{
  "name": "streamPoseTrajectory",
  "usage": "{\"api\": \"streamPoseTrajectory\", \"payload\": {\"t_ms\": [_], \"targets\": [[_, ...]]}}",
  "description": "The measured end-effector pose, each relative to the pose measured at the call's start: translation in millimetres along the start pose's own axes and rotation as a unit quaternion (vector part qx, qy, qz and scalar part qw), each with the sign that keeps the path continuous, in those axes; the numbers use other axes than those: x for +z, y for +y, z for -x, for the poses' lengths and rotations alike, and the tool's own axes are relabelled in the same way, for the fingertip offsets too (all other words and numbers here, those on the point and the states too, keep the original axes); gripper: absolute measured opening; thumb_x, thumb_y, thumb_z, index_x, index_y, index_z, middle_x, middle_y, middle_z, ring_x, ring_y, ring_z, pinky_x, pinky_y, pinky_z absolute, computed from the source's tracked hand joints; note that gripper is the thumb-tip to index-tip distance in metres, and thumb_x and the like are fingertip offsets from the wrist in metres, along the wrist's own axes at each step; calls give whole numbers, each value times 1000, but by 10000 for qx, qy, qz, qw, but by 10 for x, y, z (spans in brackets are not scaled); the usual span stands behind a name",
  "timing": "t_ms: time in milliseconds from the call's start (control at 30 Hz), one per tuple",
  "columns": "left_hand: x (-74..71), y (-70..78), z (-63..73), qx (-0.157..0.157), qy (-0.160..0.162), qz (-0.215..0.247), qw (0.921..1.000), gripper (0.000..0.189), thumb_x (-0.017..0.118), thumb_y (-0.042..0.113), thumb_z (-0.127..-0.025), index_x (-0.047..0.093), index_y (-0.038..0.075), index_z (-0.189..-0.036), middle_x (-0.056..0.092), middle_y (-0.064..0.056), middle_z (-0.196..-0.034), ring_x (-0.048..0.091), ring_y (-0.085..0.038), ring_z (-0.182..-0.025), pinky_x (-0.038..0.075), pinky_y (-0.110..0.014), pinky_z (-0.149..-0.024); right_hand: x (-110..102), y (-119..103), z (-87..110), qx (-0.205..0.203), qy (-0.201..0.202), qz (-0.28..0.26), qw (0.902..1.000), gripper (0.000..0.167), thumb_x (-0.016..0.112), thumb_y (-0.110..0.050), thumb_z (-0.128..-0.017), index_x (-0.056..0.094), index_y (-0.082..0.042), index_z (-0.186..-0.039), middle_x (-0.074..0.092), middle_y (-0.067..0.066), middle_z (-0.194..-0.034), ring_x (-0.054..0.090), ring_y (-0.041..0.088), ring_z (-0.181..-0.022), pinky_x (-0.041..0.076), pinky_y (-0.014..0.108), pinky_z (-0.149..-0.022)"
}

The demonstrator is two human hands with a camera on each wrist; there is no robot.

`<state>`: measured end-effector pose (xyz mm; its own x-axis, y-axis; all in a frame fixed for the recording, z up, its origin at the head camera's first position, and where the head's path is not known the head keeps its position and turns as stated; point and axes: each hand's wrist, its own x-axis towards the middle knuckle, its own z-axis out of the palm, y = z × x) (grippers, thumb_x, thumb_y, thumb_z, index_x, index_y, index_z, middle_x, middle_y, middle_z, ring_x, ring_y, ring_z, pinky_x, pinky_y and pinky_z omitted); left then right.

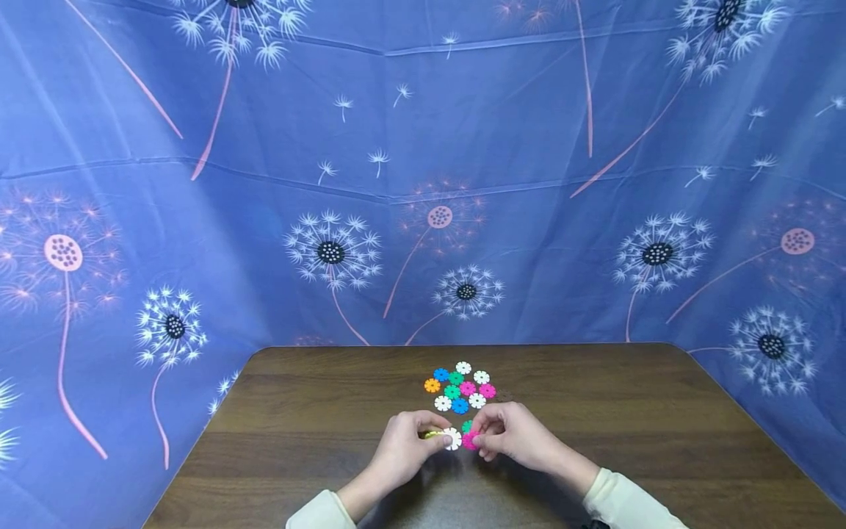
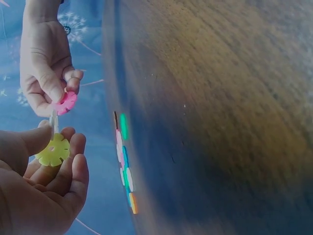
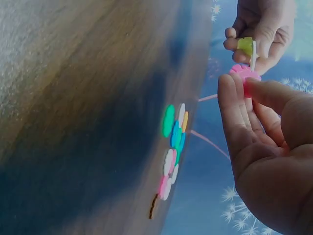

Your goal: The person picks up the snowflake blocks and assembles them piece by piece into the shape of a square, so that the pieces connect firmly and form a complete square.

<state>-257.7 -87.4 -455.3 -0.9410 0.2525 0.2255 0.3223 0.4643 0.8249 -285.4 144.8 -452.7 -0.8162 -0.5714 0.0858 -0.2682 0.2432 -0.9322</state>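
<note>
The white disc [image 1: 455, 439] is held up over the counter [image 1: 317, 411], seemingly joined at an angle to the yellow disc [image 2: 56, 156]. The white disc is pinched by the left hand [image 1: 408, 444], its grip closed to a thin gap. The pink disc [image 1: 470, 440] is pinched the same way by the right hand [image 1: 518, 437], very near the white one; touching cannot be told. If they are pushed together crookedly, the pink disc could be bent or dropped. If the push is too hard, the yellow one could be popped loose. The green disc [image 1: 468, 426], seen just past the hands, could be bumped by a low finger. Farther back, more discs [image 1: 452, 391] are spread out flat.
</note>
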Motion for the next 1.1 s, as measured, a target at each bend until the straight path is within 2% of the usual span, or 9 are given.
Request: {"api": "streamPoseTrajectory", "payload": {"t_ms": [233,400,567,667,833,967,1100], "targets": [[-4,23,13,-87,-62,109,9999,12,82,18,-86,78,12,-95,76,9,-84,66,-5,-75,51,-25,-64,30,-42,29,-65,4,460,9989,8,74,-2,-90,67,0,-88,69,17,-76,68,18,-60,59,48,-60],[-14,29,18,-132,-106,271,9995,12,82,17,-86,78,10,-96,75,6,-81,68,-4,-69,52,-24,-60,37,-56,38,-185,27,440,9989,13,75,-6,-91,68,4,-90,68,21,-78,67,17,-60,59,47,-59],[-16,32,18,-126,-111,256,9995,12,81,17,-87,78,9,-96,75,6,-80,67,-3,-68,52,-24,-59,53,-59,40,-208,99,366,9991,6,72,1,-91,68,-2,-88,67,22,-78,67,18,-59,59,48,-59],[-12,36,14,-129,-119,249,9995,12,81,16,-87,78,9,-96,75,7,-79,68,-5,-68,51,-23,-57,63,-51,33,-226,100,338,9991,9,70,3,-91,68,-4,-87,66,20,-77,67,19,-60,59,48,-59],[-2,46,11,-157,-134,282,9994,11,82,16,-86,79,9,-95,74,7,-75,69,-12,-67,47,-23,-52,68,-39,22,-294,107,552,9980,7,72,-1,-91,67,-4,-87,66,15,-75,66,16,-59,59,45,-58],[-5,61,7,-107,-56,156,9998,11,82,16,-86,80,9,-94,74,8,-76,63,-7,-62,45,-22,-50,60,-45,27,-375,199,844,9955,9,74,-5,-91,68,-9,-85,65,18,-73,60,9,-54,57,37,-52],[-8,95,5,-83,76,7,9999,10,82,18,-86,81,11,-93,75,8,-79,50,0,-55,40,-21,-47,59,-76,32,-447,277,943,9942,9,75,-5,-90,69,-9,-85,64,18,-71,55,5,-53,50,26,-49]]}}
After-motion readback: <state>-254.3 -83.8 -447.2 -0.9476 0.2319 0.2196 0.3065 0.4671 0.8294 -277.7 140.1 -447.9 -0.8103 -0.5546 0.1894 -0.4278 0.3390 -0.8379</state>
